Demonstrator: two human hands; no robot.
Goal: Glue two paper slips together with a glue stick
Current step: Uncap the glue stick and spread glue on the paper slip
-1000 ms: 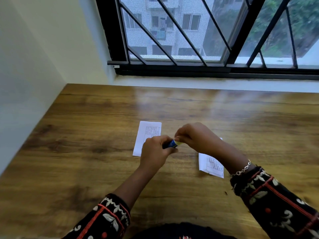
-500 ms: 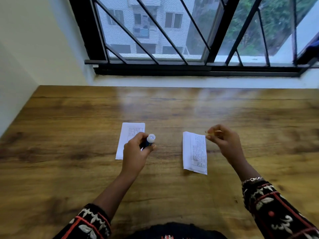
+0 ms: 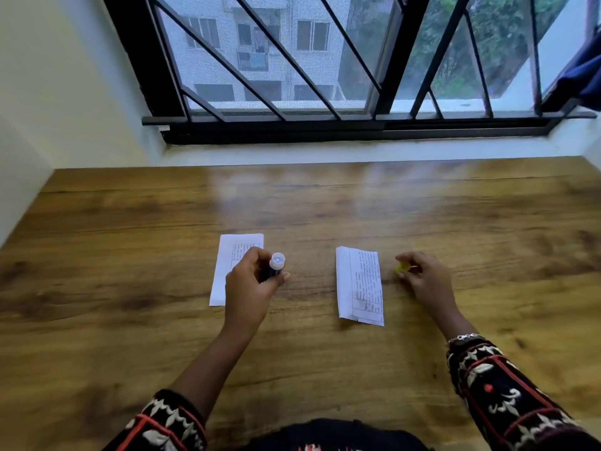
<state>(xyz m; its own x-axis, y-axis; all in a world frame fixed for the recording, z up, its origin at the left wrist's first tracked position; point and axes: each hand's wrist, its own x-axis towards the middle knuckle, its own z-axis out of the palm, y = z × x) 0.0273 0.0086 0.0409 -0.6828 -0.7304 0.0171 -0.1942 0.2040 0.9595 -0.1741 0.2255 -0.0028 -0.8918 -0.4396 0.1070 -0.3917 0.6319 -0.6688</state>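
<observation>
Two flat rectangular paper slips (image 3: pixel 359 284)

Two printed paper slips (image 3: pixel 236 268) (image 3: pixel 359 285) on one wooden table (image 3: pixel 130 320), at 9 and 3 o'clock of its centre; one uncapped glue stick (image 3: pixel 275 264); one yellow cap (image 3: pixel 402 266); two hands (image 3: pixel 248 289) (image 3: pixel 426 278).

You had a wooden table (image 3: pixel 136 242) before you, and two printed paper slips lay flat on it, well apart: the left slip (image 3: pixel 227 258), the right slip (image 3: pixel 359 286).
</observation>
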